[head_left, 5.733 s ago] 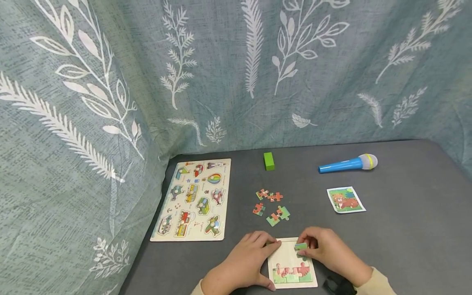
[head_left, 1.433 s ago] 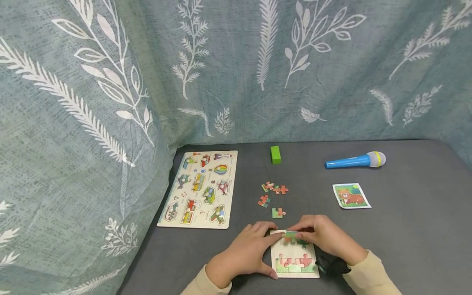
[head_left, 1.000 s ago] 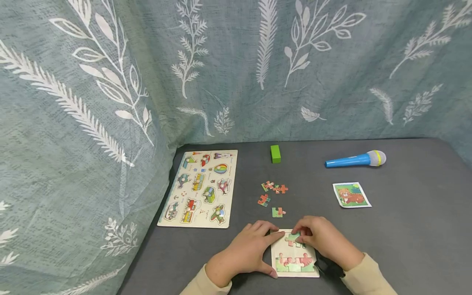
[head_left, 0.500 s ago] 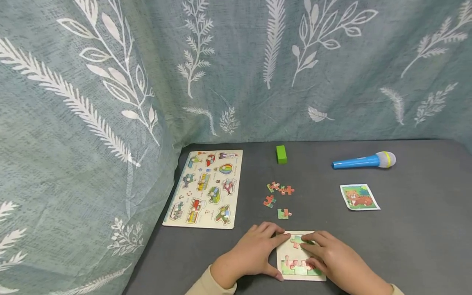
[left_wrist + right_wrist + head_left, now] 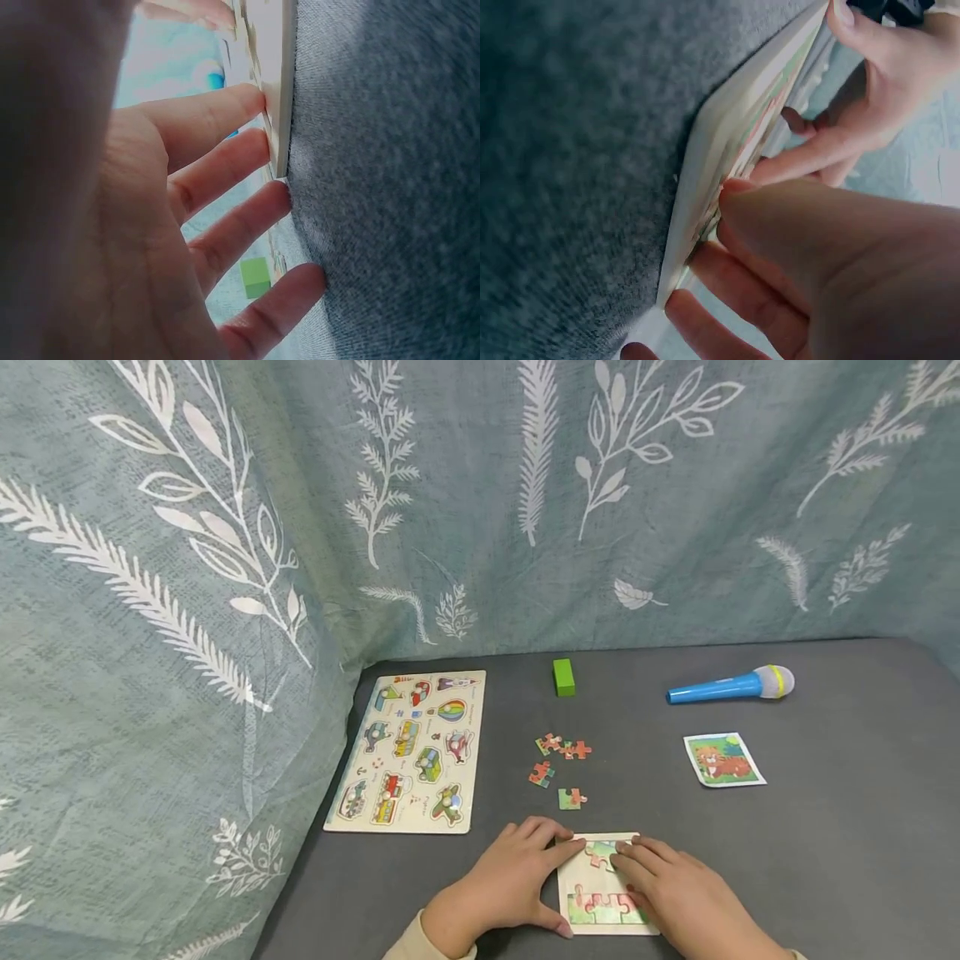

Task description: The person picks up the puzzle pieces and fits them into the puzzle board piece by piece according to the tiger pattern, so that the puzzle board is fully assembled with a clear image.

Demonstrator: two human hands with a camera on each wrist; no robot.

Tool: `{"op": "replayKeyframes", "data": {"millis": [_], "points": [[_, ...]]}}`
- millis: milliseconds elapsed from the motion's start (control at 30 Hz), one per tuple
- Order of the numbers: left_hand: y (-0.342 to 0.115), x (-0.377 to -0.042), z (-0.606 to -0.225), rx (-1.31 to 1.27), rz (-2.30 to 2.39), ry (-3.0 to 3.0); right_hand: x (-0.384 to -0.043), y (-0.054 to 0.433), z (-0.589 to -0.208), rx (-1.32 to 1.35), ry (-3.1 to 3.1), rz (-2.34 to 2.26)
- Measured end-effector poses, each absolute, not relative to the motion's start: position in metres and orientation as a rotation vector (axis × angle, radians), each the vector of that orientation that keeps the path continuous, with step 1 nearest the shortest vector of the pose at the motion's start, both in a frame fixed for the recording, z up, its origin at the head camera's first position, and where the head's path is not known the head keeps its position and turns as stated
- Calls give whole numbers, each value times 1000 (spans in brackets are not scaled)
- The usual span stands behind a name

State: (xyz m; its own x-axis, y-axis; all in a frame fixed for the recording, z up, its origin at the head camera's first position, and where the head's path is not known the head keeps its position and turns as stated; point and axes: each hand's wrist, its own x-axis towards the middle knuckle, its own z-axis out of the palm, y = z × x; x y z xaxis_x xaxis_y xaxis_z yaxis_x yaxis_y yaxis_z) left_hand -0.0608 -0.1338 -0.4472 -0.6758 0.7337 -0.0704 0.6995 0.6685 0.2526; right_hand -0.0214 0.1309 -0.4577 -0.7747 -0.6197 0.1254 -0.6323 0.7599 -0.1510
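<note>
A small wooden jigsaw tray [image 5: 588, 878] lies near the person. Joined pieces [image 5: 600, 910] fill its near row, and green-and-red pieces [image 5: 597, 854] lie along its far edge. The left hand [image 5: 517, 877] spans the tray's left side, thumb at the near corner and index finger at the far one. In the left wrist view its spread fingers touch the tray's edge [image 5: 281, 97]. Across the right side of the tray, the right hand [image 5: 678, 889] rests extended fingers on the pieces, hiding some. The right wrist view shows its thumb and fingertips against the tray [image 5: 694, 172].
Several loose jigsaw pieces [image 5: 572, 799] lie beyond the tray. A peg puzzle board [image 5: 408, 756] is at left, a green block [image 5: 564, 677] farther back. On the right are a tiger picture card [image 5: 724, 761] and a blue toy microphone [image 5: 729, 685]. A patterned curtain [image 5: 480, 568] stands behind.
The right hand has set a pinched green piece into the tray's far row, let go, and spread its fingers over the right side. One loose piece has left the table. The left hand stays put.
</note>
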Motion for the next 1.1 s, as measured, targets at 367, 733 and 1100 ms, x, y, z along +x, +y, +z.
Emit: {"op": "replayKeyframes", "data": {"millis": [367,733,1100], "points": [[-132,-61,-446,1179,299,2714,-16,129,-459,972,-2852,257],[-132,-60,-448,1161,306,2718,-16,130,-468,923,-2709,339],[-131,-59,-447,1173,265,2727,-17,130,-470,938,-2725,298]]}}
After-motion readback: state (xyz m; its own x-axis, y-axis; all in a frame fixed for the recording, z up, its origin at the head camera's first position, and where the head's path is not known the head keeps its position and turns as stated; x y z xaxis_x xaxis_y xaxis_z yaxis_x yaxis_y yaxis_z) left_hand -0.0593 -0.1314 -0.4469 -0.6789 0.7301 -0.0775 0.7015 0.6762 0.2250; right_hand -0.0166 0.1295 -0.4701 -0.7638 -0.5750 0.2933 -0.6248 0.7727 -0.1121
